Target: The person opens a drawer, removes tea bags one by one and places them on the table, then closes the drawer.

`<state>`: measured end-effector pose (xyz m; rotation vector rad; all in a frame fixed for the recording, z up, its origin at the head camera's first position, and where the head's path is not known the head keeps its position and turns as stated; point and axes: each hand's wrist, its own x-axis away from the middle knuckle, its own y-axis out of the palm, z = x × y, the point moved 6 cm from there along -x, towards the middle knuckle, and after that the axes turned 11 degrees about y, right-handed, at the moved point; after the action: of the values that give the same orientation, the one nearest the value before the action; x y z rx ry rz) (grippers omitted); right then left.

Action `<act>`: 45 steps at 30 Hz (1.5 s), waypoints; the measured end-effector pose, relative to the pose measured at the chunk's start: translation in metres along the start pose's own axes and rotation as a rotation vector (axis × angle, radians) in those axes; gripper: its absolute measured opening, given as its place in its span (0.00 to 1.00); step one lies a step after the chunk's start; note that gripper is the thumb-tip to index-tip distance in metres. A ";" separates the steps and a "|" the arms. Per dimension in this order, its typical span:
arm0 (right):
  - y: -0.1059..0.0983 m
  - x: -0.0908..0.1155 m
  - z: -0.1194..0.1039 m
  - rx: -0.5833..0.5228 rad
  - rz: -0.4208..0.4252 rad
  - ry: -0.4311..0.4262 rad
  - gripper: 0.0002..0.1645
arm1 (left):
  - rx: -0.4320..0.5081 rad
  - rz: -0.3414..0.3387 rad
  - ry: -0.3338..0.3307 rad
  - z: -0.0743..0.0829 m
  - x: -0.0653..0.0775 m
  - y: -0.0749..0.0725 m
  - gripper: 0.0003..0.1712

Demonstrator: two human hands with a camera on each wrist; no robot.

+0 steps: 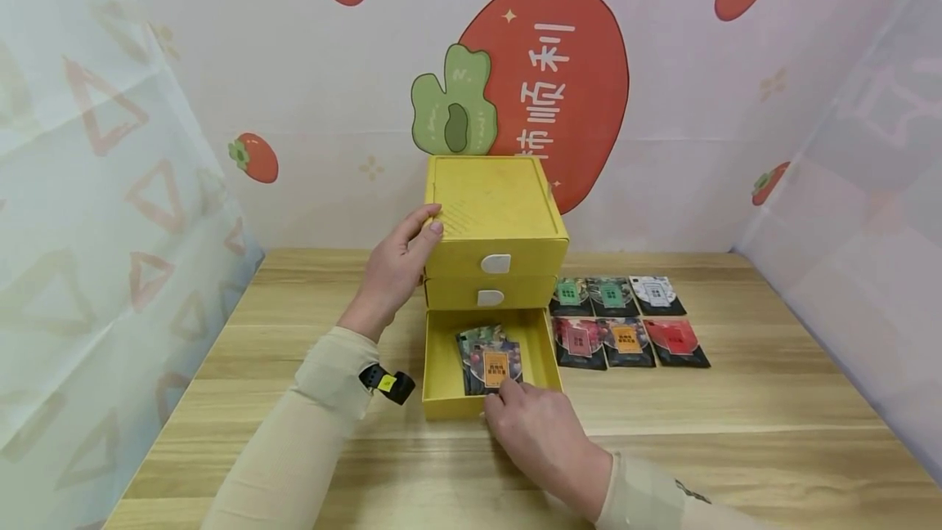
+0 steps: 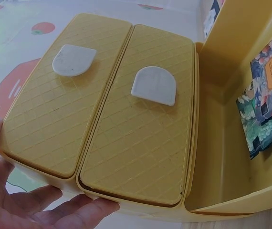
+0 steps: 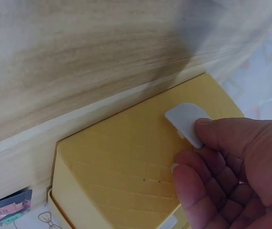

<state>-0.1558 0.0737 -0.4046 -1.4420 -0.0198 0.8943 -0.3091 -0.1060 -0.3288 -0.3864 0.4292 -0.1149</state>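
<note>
A yellow drawer box (image 1: 489, 199) stands on the table, its lowest drawer (image 1: 440, 354) pulled out toward me. Inside lie overlapping sachets (image 1: 495, 368), an orange-labelled one on top. My left hand (image 1: 393, 268) rests against the box's left side, thumb near the top edge; in the left wrist view its fingers (image 2: 90, 212) lie along that side. My right hand (image 1: 540, 436) is at the open drawer's front. The right wrist view shows it pinching the white drawer handle (image 3: 186, 121), with the thumb on it and the other fingers curled beneath. The two upper drawers are closed.
To the right of the box, several sachets lie flat in two rows, among them a red one (image 1: 673, 338) and a white one (image 1: 657, 293). The wooden table (image 1: 294, 424) meets a printed backdrop (image 1: 331, 88) behind the box.
</note>
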 end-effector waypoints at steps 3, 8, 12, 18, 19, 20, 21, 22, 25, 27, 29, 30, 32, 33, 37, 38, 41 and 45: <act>-0.001 0.001 -0.001 0.002 -0.044 0.003 0.09 | 0.004 0.001 -0.001 0.000 0.000 0.000 0.33; -0.004 0.004 -0.003 -0.006 -0.081 0.004 0.09 | 0.017 0.004 -0.006 -0.002 0.001 0.000 0.33; -0.005 0.006 -0.006 -0.010 -0.067 -0.002 0.10 | 0.021 0.007 -0.006 -0.003 0.000 0.000 0.34; -0.007 0.007 -0.007 -0.015 -0.104 -0.009 0.08 | 0.023 0.010 -0.002 -0.003 0.000 0.000 0.34; -0.007 0.007 -0.007 -0.018 -0.109 -0.010 0.08 | 0.023 0.010 -0.001 -0.003 0.000 0.000 0.33; -0.008 0.008 -0.007 -0.018 -0.117 -0.013 0.08 | 0.021 0.010 -0.001 -0.003 0.000 0.000 0.33; -0.008 0.008 -0.008 -0.020 -0.125 -0.014 0.07 | 0.017 0.011 0.001 -0.003 0.000 0.000 0.33; -0.007 0.008 -0.008 -0.020 -0.134 -0.015 0.07 | 0.012 0.012 0.001 -0.003 0.000 0.000 0.33; -0.008 0.008 -0.008 -0.011 -0.149 -0.022 0.07 | 0.007 0.014 0.003 -0.003 0.000 -0.001 0.33; -0.010 0.008 -0.008 -0.002 -0.143 -0.020 0.07 | 0.004 0.014 0.003 -0.003 0.000 -0.001 0.33; -0.013 0.006 -0.007 -0.006 -0.136 -0.010 0.09 | -0.001 0.011 0.002 -0.003 0.000 -0.001 0.33; -0.016 0.005 -0.005 -0.017 -0.131 0.002 0.10 | -0.006 0.010 0.002 -0.002 0.000 -0.001 0.33; -0.021 0.001 -0.002 -0.056 -0.133 0.031 0.13 | -0.013 0.009 0.005 -0.002 0.000 -0.001 0.34; -0.024 -0.002 0.001 -0.080 -0.131 0.046 0.14 | -0.018 0.008 0.008 -0.002 -0.001 -0.001 0.34; -0.031 -0.020 0.023 -0.196 -0.138 0.129 0.15 | -0.017 0.010 0.014 0.002 -0.003 -0.001 0.34; -0.030 -0.025 0.031 -0.217 -0.154 0.153 0.13 | -0.015 0.012 0.013 0.002 -0.003 -0.001 0.34; -0.019 -0.037 0.051 -0.244 -0.264 0.227 0.10 | -0.011 0.012 0.007 0.002 -0.003 -0.002 0.34; 0.008 -0.044 0.066 -0.185 -0.494 0.295 0.23 | 0.000 0.008 0.003 -0.001 -0.001 0.000 0.34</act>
<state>-0.2241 0.1043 -0.3778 -1.6319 -0.2327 0.2780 -0.3099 -0.1064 -0.3289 -0.3842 0.4332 -0.1077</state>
